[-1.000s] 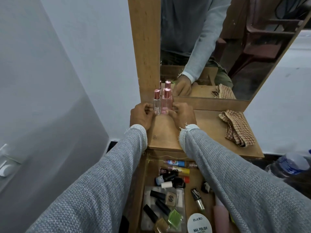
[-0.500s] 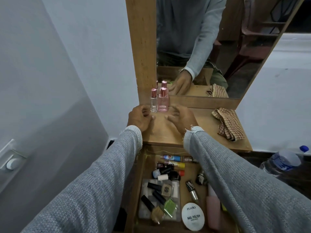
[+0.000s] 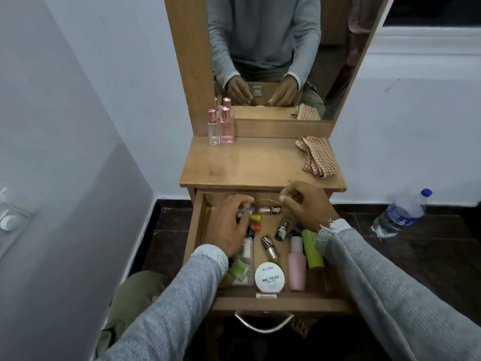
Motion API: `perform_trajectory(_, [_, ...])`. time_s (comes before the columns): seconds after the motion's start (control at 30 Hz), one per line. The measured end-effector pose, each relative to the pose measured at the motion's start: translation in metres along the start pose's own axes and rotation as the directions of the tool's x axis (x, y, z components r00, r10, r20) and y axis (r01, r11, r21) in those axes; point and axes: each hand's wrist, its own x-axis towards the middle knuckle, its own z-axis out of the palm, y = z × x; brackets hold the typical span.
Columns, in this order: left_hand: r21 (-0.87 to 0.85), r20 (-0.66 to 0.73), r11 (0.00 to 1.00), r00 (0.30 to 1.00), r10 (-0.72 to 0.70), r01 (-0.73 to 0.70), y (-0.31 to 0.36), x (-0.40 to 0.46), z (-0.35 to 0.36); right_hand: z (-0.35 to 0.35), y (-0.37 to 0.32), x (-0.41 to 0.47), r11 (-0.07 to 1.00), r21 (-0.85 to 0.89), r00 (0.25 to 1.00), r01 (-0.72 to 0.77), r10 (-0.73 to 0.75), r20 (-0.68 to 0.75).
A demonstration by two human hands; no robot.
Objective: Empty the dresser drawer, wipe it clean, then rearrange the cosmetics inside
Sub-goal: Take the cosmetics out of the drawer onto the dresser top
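The open dresser drawer (image 3: 281, 304) holds several cosmetics: a white round nail polish tub (image 3: 269, 276), a pink bottle (image 3: 296, 267), a green bottle (image 3: 312, 251) and small nail polish bottles. My left hand (image 3: 226, 227) reaches into the back left of the drawer, fingers curled round a small blue-capped tube (image 3: 244, 211). My right hand (image 3: 305, 204) hovers over the back right with curled fingers; whether it holds anything is hidden. A glittery bottle (image 3: 268, 210) lies between the hands. Two pink-capped perfume bottles (image 3: 221, 131) stand on the dresser top (image 3: 250, 165).
A checked cloth (image 3: 318, 158) lies at the right of the dresser top. The mirror (image 3: 273, 61) rises behind it. A water bottle (image 3: 400, 213) lies on the dark floor to the right. A wall stands close on the left. The drawer handle (image 3: 263, 325) juts toward me.
Both hands have left the perfume bottles on the dresser top and dropped into the back of the drawer. The view has tilted down. The left hand now grips a small tube.
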Motion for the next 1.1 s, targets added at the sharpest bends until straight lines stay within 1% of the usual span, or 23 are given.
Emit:
perform_trajectory(0.07, [0.005, 0.033, 1.000, 0.999, -0.011, 0.010, -0.002, -0.011, 0.013, -0.002, 0.011, -0.010, 0.986, -0.167, 0.981, -0.030, 0.061, 0.184])
perform_trajectory(0.13, [-0.027, 0.070, 0.999, 0.997, -0.041, 0.043, -0.002, -0.020, 0.022, -0.004, 0.014, -0.017, 0.916, -0.398, 0.928, 0.058, 0.097, 0.359])
perform_trajectory(0.17, [-0.037, 0.085, 0.998, 0.995, -0.048, 0.051, -0.002, -0.023, 0.026, -0.003, 0.015, -0.020, 0.872, -0.475, 0.900, 0.118, 0.107, 0.422])
perform_trajectory(0.2, [-0.042, 0.098, 0.998, 0.994, -0.050, 0.055, -0.002, -0.025, 0.029, -0.002, 0.015, -0.022, 0.841, -0.513, 0.870, 0.171, 0.116, 0.480])
perform_trajectory(0.27, [-0.039, 0.124, 0.997, 0.990, -0.060, 0.066, -0.002, -0.028, 0.032, 0.001, 0.015, -0.026, 0.817, -0.535, 0.786, 0.215, 0.180, 0.592])
perform_trajectory(0.3, [-0.035, 0.137, 0.997, 0.988, -0.065, 0.071, -0.001, -0.030, 0.033, 0.002, 0.016, -0.028, 0.804, -0.553, 0.750, 0.219, 0.223, 0.622])
perform_trajectory(0.33, [-0.027, 0.148, 0.997, 0.987, -0.064, 0.069, -0.001, -0.031, 0.033, 0.003, 0.016, -0.030, 0.781, -0.579, 0.732, 0.235, 0.250, 0.634])
perform_trajectory(0.4, [-0.001, 0.162, 0.998, 0.985, -0.067, 0.068, 0.001, -0.033, 0.033, 0.004, 0.017, -0.031, 0.756, -0.604, 0.732, 0.254, 0.258, 0.630])
perform_trajectory(0.47, [0.023, 0.167, 0.997, 0.983, -0.071, 0.068, 0.000, -0.034, 0.034, 0.006, 0.017, -0.029, 0.766, -0.593, 0.740, 0.248, 0.246, 0.626])
perform_trajectory(0.6, [0.074, 0.212, 0.994, 0.973, -0.095, 0.081, -0.001, -0.034, 0.036, 0.006, 0.017, -0.023, 0.764, -0.605, 0.797, 0.225, 0.214, 0.565])
perform_trajectory(0.73, [0.096, 0.242, 0.992, 0.965, -0.101, 0.080, -0.003, -0.035, 0.036, 0.006, 0.020, -0.024, 0.798, -0.587, 0.833, 0.132, 0.232, 0.503])
perform_trajectory(0.87, [0.099, 0.260, 0.991, 0.959, -0.115, 0.091, -0.003, -0.035, 0.037, 0.012, 0.016, -0.031, 0.824, -0.566, 0.903, 0.015, 0.232, 0.362])
perform_trajectory(0.93, [0.105, 0.273, 0.990, 0.955, -0.118, 0.092, -0.001, -0.034, 0.038, 0.015, 0.011, -0.033, 0.831, -0.554, 0.923, -0.043, 0.246, 0.297])
perform_trajectory(1.03, [0.106, 0.288, 0.990, 0.950, -0.123, 0.096, -0.001, -0.034, 0.039, 0.022, 0.006, -0.032, 0.827, -0.549, 0.910, -0.123, 0.315, 0.271])
perform_trajectory(1.1, [0.107, 0.291, 0.990, 0.949, -0.123, 0.096, -0.001, -0.034, 0.039, 0.025, 0.005, -0.030, 0.828, -0.521, 0.895, -0.207, 0.375, 0.241])
